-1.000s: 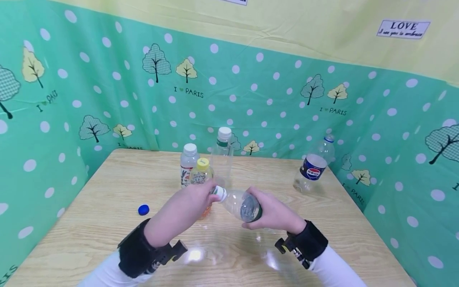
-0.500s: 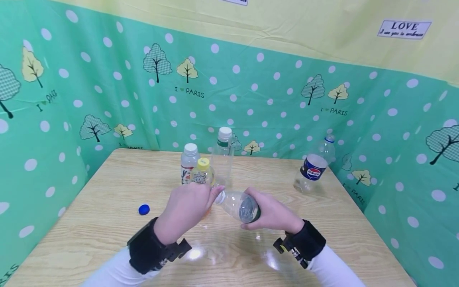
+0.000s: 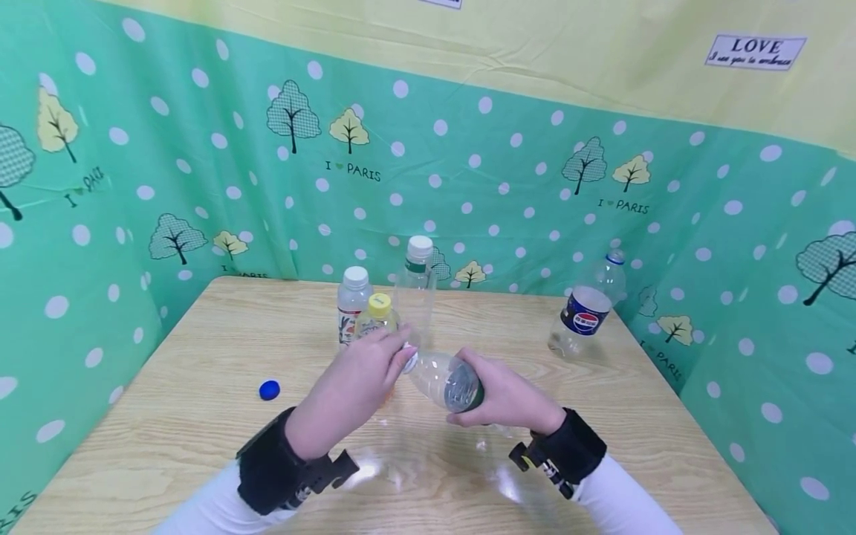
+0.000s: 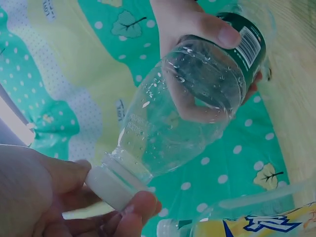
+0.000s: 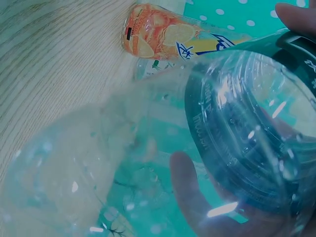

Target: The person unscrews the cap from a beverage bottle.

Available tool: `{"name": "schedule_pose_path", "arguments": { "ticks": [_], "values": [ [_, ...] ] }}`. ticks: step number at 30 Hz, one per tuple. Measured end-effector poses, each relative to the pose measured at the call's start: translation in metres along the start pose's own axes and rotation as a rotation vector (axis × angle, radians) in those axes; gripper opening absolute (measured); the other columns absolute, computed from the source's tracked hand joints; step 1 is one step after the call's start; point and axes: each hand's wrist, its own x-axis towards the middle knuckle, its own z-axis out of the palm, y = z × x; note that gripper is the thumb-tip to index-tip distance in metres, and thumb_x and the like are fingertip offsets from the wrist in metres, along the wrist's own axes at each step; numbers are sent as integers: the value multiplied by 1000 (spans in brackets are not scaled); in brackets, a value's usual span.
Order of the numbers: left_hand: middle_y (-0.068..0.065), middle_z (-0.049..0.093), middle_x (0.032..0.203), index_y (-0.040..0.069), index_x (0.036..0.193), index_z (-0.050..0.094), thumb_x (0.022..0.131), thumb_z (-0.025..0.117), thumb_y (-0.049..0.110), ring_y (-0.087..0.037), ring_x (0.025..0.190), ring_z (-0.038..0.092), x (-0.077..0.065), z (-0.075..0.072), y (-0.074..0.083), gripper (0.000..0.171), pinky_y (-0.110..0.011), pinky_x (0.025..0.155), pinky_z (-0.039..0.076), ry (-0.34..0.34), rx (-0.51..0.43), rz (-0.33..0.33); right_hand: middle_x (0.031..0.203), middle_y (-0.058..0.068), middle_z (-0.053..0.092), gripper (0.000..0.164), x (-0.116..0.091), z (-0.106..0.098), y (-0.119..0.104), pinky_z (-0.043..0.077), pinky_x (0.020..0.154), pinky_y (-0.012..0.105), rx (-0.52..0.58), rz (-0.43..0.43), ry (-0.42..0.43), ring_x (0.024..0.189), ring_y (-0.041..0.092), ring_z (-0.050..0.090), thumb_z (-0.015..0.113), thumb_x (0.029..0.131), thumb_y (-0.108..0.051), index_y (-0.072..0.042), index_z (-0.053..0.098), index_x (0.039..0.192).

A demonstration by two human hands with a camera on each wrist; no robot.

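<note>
A clear plastic bottle point(image 3: 433, 377) with a green label point(image 4: 248, 43) is tilted above the table, its neck pointing left. My right hand point(image 3: 510, 394) grips it round the label near the base. At the neck, the thumb and fingers of my left hand point(image 3: 349, 383) pinch the white cap point(image 4: 114, 186), which sits on the bottle's mouth. Droplets cling to the inside of the bottle. Just behind my left hand stands a yellow-capped bottle point(image 3: 379, 316) with an orange fruit label point(image 5: 157, 32), partly covered by that hand in the head view.
Beside the yellow-capped bottle stand a white-capped bottle point(image 3: 353, 297) and a tall clear bottle point(image 3: 414, 297). A Pepsi bottle point(image 3: 585, 312) is at the back right of the wooden table point(image 3: 200, 446). A loose blue cap point(image 3: 269, 390) lies at left. Patterned cloth point(image 3: 468, 178) encloses the table.
My left hand has turned at the wrist and shifted its grip about the cap, its forearm moving slightly right. The bottle and right hand have drifted a little left.
</note>
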Motion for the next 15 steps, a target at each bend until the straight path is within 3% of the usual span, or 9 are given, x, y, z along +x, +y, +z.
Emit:
{"name": "schedule_pose_path", "arguments": {
  "ticks": [3, 7, 9, 15],
  "values": [
    [-6, 68, 106, 11, 131, 60, 96, 61, 16, -16, 90, 65, -1, -3, -2, 36, -31, 79, 57, 24, -85, 81, 96, -6, 60, 62, 0, -1, 0, 53, 72, 24, 16, 11, 12, 83, 9, 60, 86, 70, -31, -16, 48, 117],
    [-5, 67, 112, 11, 124, 62, 86, 70, 3, -17, 100, 66, 0, -6, -5, 40, -28, 83, 57, 58, -168, 184, 98, -4, 60, 62, -1, -4, 0, 53, 72, 25, 38, 20, 34, 85, 11, 60, 86, 70, -30, -17, 48, 117],
    [-6, 67, 110, 9, 123, 62, 83, 72, 0, -18, 100, 66, 0, -7, -7, 42, -27, 83, 57, 54, -175, 205, 99, -4, 60, 62, -2, -6, 0, 54, 72, 25, 40, 18, 33, 85, 11, 60, 86, 70, -31, -17, 48, 117],
    [-4, 67, 93, 3, 114, 63, 91, 67, 17, -15, 87, 65, -1, -7, -5, 27, -28, 76, 57, -2, -53, 125, 99, -5, 60, 64, -4, -6, 1, 54, 73, 24, 32, -7, 19, 85, 10, 60, 86, 69, -34, -17, 48, 118]
  ]
}}
